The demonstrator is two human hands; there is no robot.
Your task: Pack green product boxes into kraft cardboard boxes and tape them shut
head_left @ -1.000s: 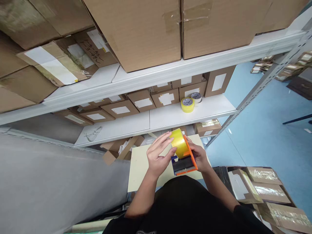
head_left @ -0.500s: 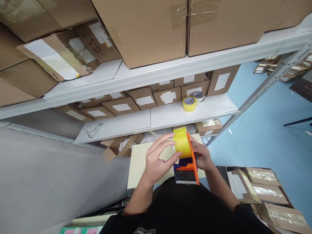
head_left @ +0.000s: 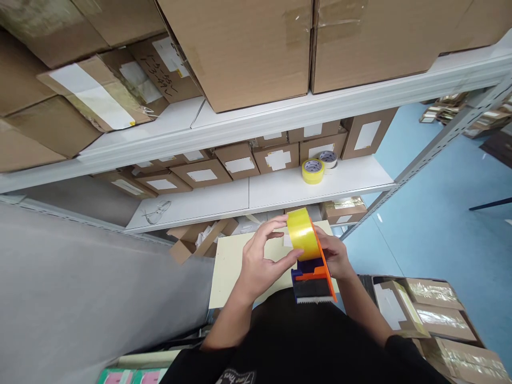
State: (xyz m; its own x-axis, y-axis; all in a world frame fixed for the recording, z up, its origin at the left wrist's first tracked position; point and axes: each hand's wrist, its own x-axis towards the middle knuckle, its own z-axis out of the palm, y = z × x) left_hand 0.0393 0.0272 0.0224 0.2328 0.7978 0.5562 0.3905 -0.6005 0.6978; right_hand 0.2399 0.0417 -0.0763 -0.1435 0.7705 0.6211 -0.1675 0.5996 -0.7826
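Observation:
In front of my black shirt is a tape dispenser [head_left: 314, 287], orange and dark blue, its serrated cutter edge towards me. A wide roll of yellow tape [head_left: 303, 234] is mounted on it. My left hand [head_left: 260, 264] grips the roll from the left, thumb at its lower edge and a finger at its upper edge. From the right, my right hand [head_left: 335, 257] holds the dispenser behind its orange side plate; most of those fingers are hidden by the plate.
A cream tabletop [head_left: 228, 272] lies beneath the hands. Ahead, a grey shelf rack [head_left: 224, 125] holds several cardboard boxes. A yellow tape roll [head_left: 312, 172] and a whitish one [head_left: 328, 158] sit on its middle shelf. An open carton [head_left: 206, 240] stands left; taped boxes [head_left: 436, 314] lie right.
The dispenser and roll have shifted slightly right and tilted a little. My left fingers have moved along the roll's left side. The view has turned slightly.

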